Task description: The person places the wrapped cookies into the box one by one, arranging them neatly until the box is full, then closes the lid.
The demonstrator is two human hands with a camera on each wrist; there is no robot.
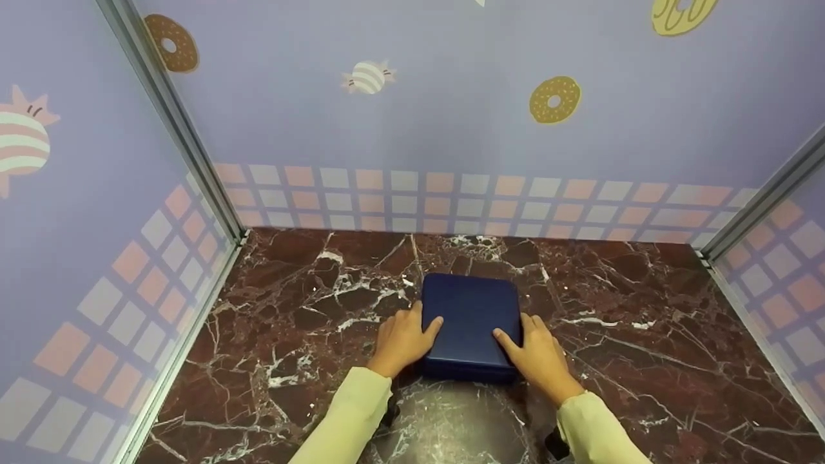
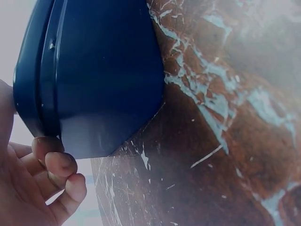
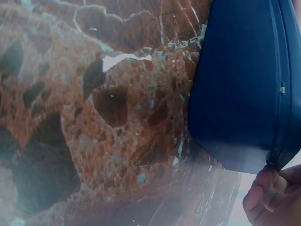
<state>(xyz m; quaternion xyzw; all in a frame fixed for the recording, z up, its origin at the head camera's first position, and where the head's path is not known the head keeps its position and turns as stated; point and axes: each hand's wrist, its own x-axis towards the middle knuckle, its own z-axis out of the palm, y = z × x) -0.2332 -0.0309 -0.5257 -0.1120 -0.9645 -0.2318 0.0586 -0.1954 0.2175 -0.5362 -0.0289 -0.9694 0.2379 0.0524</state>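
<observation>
A dark blue, round-cornered lidded box [image 1: 470,316] is between my two hands over the marble surface, its lid closed. My left hand [image 1: 405,338] grips its left side, thumb on the top and fingers down the side. On the opposite side my right hand [image 1: 538,354] holds it the same way, thumb over the top edge. In the left wrist view, curled fingertips [image 2: 61,164] meet the box near its lid seam. The right wrist view has fingers [image 3: 265,188] at the seam's lower corner. Whether the box touches the surface, I cannot tell. Its contents are hidden.
Dark red-brown marble with white veins [image 1: 309,380] lies all around the box. Purple panels with printed sweets and checks stand behind [image 1: 451,142] and at both sides. Metal corner posts [image 1: 193,142] join the panels at left and right.
</observation>
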